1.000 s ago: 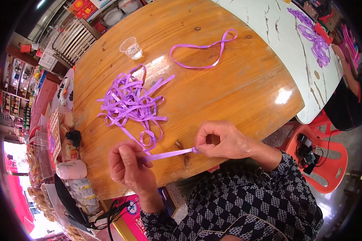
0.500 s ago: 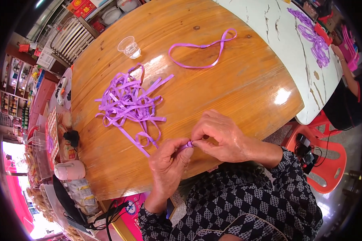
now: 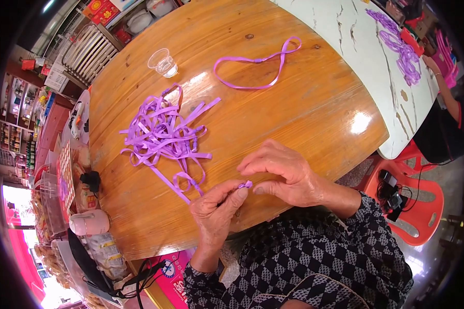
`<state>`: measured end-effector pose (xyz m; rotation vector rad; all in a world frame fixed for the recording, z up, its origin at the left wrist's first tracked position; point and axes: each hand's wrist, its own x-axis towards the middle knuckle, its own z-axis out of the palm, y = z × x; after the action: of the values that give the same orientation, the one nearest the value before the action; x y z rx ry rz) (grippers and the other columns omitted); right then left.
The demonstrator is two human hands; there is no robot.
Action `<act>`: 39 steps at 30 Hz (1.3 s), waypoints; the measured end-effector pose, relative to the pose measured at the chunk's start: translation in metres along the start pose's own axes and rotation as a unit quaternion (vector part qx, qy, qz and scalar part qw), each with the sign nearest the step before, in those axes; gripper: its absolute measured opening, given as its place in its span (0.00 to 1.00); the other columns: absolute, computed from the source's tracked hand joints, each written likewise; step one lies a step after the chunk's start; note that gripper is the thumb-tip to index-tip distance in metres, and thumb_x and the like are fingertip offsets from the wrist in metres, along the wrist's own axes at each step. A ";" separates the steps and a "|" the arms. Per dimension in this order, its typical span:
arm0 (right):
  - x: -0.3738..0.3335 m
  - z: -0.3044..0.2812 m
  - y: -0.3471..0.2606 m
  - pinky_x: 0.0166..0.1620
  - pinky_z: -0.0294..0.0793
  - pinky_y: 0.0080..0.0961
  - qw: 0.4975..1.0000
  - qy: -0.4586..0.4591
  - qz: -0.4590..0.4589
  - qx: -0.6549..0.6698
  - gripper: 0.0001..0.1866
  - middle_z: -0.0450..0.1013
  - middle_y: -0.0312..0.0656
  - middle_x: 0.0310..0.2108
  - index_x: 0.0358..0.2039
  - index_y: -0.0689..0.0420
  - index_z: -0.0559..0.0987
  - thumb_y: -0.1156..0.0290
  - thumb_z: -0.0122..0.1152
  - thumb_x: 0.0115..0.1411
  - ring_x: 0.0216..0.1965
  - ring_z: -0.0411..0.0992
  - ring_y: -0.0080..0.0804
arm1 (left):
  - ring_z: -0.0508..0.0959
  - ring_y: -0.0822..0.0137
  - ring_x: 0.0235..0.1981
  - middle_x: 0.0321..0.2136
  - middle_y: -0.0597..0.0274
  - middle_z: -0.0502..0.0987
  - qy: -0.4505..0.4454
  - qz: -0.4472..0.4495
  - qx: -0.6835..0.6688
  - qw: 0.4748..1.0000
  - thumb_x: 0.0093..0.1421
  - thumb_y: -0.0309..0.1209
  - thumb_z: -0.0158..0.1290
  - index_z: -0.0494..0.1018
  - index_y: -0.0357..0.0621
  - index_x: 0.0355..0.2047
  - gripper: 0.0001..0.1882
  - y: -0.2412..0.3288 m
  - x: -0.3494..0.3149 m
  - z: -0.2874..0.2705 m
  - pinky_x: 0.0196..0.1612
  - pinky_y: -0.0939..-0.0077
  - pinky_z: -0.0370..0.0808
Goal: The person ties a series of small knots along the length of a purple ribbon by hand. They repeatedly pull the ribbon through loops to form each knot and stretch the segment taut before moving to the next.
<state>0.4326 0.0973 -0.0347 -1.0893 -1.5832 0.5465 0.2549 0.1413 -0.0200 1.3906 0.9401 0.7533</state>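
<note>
While left hand (image 3: 211, 212) pinches purple ribbon (image 3: 246, 184) between thumb and index finger, right hand (image 3: 288, 177) hovers just beside it, grip parted, thumb and fingertips spread around gap. Ribbon sits over near side of wooden counter (image 3: 304, 118), before person's torso. Bunched tip points toward right hand; visible stub's long axis runs left to right, rising slightly. Remainder hidden within left hand; knot or fold too small to tell. Beyond, strap pile (image 3: 162, 135) lies tangled, separate ends hard to trace.
</note>
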 end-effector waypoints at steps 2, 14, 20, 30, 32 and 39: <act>0.003 -0.001 -0.002 0.40 0.67 0.30 1.000 0.003 0.001 -0.005 0.18 0.72 0.39 0.37 0.39 0.58 0.76 0.75 0.65 0.45 0.38 0.68 0.37 | 0.67 0.83 0.17 0.18 0.71 0.72 -0.006 -0.024 -0.033 0.999 0.53 0.25 0.58 0.77 0.35 0.32 0.07 -0.001 0.001 -0.002 0.18 0.89 0.61; 0.003 0.004 0.004 0.36 0.67 0.26 0.998 -0.019 -0.050 0.018 0.14 0.72 0.34 0.29 0.32 0.55 0.79 0.75 0.68 0.40 0.32 0.67 0.32 | 0.65 0.82 0.17 0.22 0.68 0.75 -0.135 -0.166 -0.180 0.960 0.51 0.28 0.60 0.77 0.35 0.32 0.10 0.006 0.003 -0.016 0.18 0.89 0.57; 0.001 0.004 0.002 0.35 0.66 0.27 0.998 -0.009 -0.031 0.054 0.11 0.72 0.36 0.31 0.28 0.56 0.77 0.77 0.66 0.42 0.32 0.68 0.33 | 0.67 0.83 0.19 0.24 0.68 0.76 -0.082 -0.115 -0.099 0.985 0.53 0.28 0.59 0.76 0.35 0.33 0.10 0.012 -0.003 -0.005 0.20 0.90 0.60; -0.005 0.005 0.006 0.35 0.66 0.26 0.998 -0.020 -0.052 0.026 0.13 0.71 0.37 0.31 0.32 0.56 0.78 0.76 0.67 0.42 0.32 0.67 0.33 | 0.68 0.80 0.16 0.25 0.61 0.77 -0.070 -0.125 -0.120 0.982 0.49 0.26 0.61 0.75 0.31 0.32 0.12 0.012 -0.001 -0.008 0.16 0.91 0.57; -0.006 0.003 0.007 0.35 0.66 0.26 0.998 -0.029 -0.047 0.039 0.13 0.71 0.38 0.32 0.32 0.56 0.78 0.76 0.67 0.43 0.32 0.67 0.33 | 0.68 0.80 0.16 0.24 0.62 0.77 -0.061 -0.114 -0.118 0.984 0.49 0.26 0.61 0.75 0.31 0.32 0.12 0.011 -0.001 -0.009 0.16 0.91 0.57; -0.005 0.005 -0.005 0.36 0.67 0.23 0.987 -0.013 0.083 0.138 0.12 0.71 0.38 0.31 0.33 0.59 0.77 0.76 0.65 0.46 0.32 0.68 0.30 | 0.70 0.77 0.16 0.20 0.61 0.75 -0.033 -0.093 -0.091 0.991 0.54 0.28 0.56 0.75 0.33 0.30 0.08 0.010 -0.004 -0.008 0.19 0.87 0.64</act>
<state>0.4262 0.0915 -0.0343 -1.0093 -1.3976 0.8680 0.2473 0.1419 -0.0090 1.1433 0.9124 0.6323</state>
